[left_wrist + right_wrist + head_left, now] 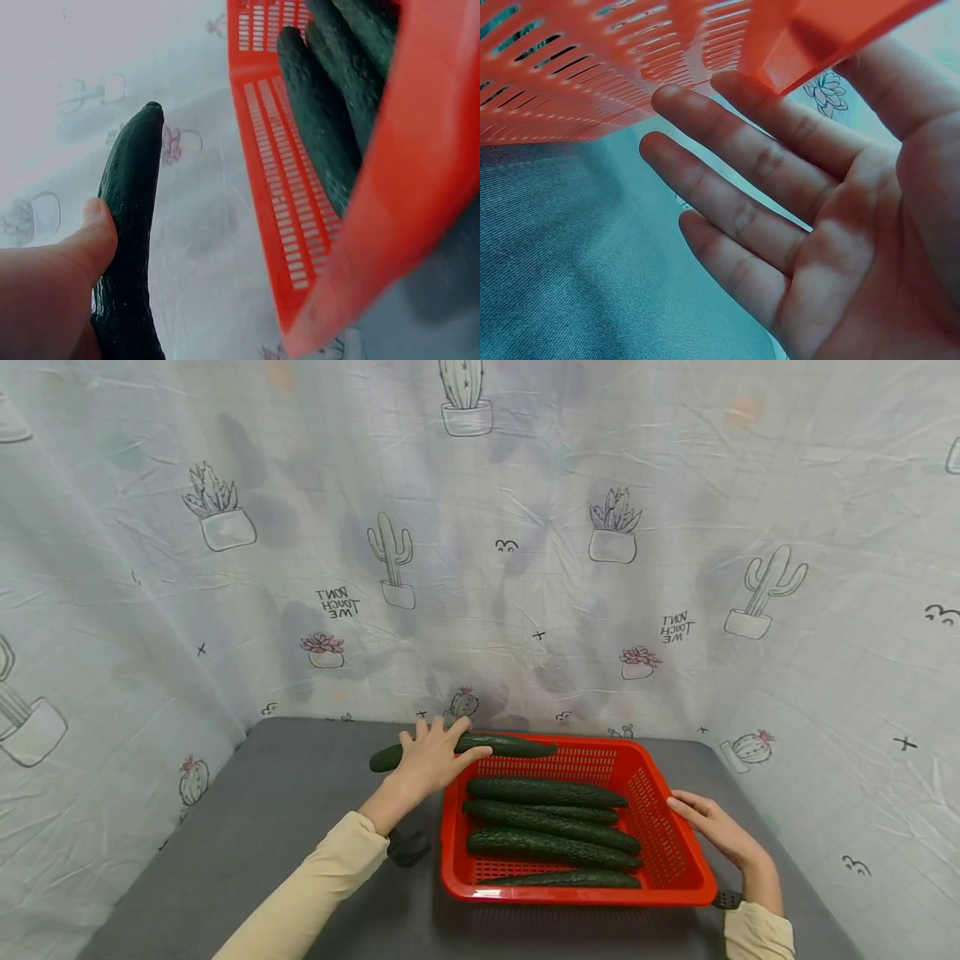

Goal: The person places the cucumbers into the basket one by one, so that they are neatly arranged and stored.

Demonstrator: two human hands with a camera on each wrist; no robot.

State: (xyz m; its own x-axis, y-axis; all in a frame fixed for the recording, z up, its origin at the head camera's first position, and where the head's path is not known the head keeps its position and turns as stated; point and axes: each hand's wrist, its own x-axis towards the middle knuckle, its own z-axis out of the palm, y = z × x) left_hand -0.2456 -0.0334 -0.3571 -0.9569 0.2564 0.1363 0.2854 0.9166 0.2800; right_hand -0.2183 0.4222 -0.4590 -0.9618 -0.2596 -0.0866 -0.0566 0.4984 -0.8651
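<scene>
My left hand (429, 763) grips a long dark green cucumber (517, 747) above the back left corner of a red plastic basket (585, 895). The thumb (96, 229) presses along the cucumber's side in the left wrist view, while the other fingers are mostly hidden there. Several more cucumbers (547, 792) lie side by side inside the basket. At the basket's right side, my right hand (716, 828) touches the rim. Its fingers (742, 154) stretch out nearly straight below the rim beside the slotted wall, with the thumb up at the rim.
The basket stands on a dark grey table (300, 810), with bare tabletop to its left. A pale curtain (540, 577) printed with potted cacti hangs behind and on both sides. A black strap (408, 846) shows near the left wrist.
</scene>
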